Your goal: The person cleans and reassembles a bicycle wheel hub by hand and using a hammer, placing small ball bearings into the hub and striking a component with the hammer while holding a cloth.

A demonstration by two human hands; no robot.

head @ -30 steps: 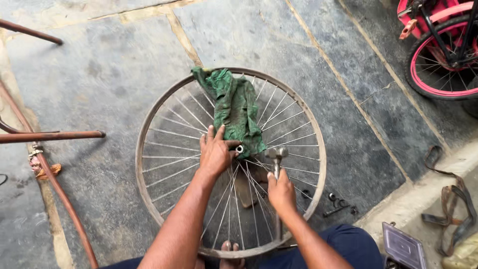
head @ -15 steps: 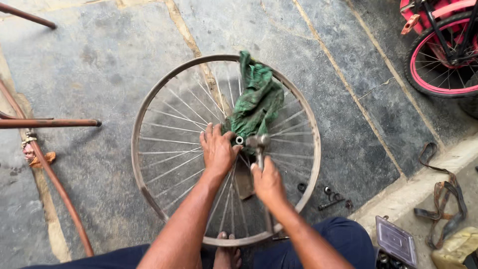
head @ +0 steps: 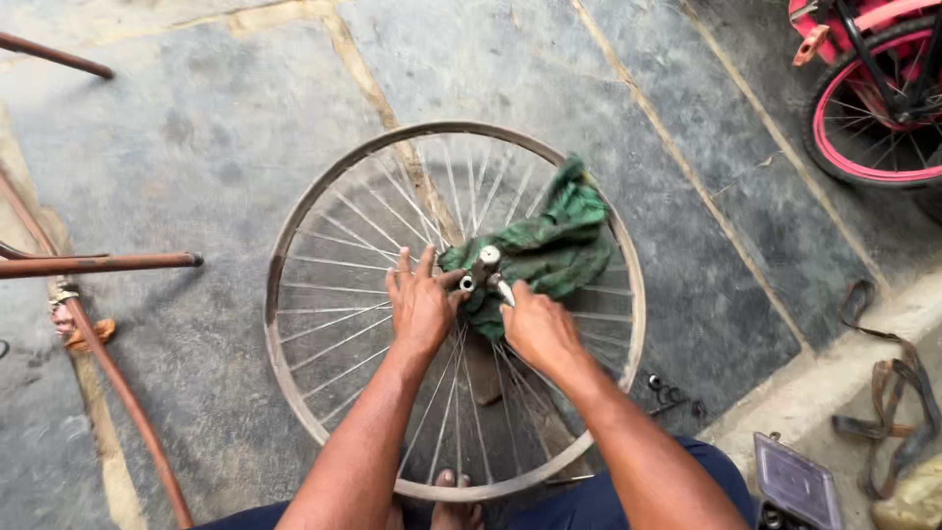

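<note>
Steadying the hub (head: 483, 265) mid-wheel (head: 294, 245), left hand (head: 422, 304) lay splayed flat beside it while right hand (head: 535, 324) pinched a small metal tool (head: 502, 291) there; the green rag (head: 549, 245) could've snagged, probably.

stone floor (head: 196, 128) (grey slabs) bears a spoked wheel (head: 294, 255) and small box (head: 795, 481).

Bicycle wheel (head: 294, 245): bare metal rim, no tyre, thin steel spokes, lying flat on grey stone paving. Hub axle (head: 487, 259): short silvery metal stub, standing upright at the wheel's centre. Green rag (head: 554, 245): crumpled cloth draped over the spokes, right of the axle, reaching the rim's far-right edge.
</note>
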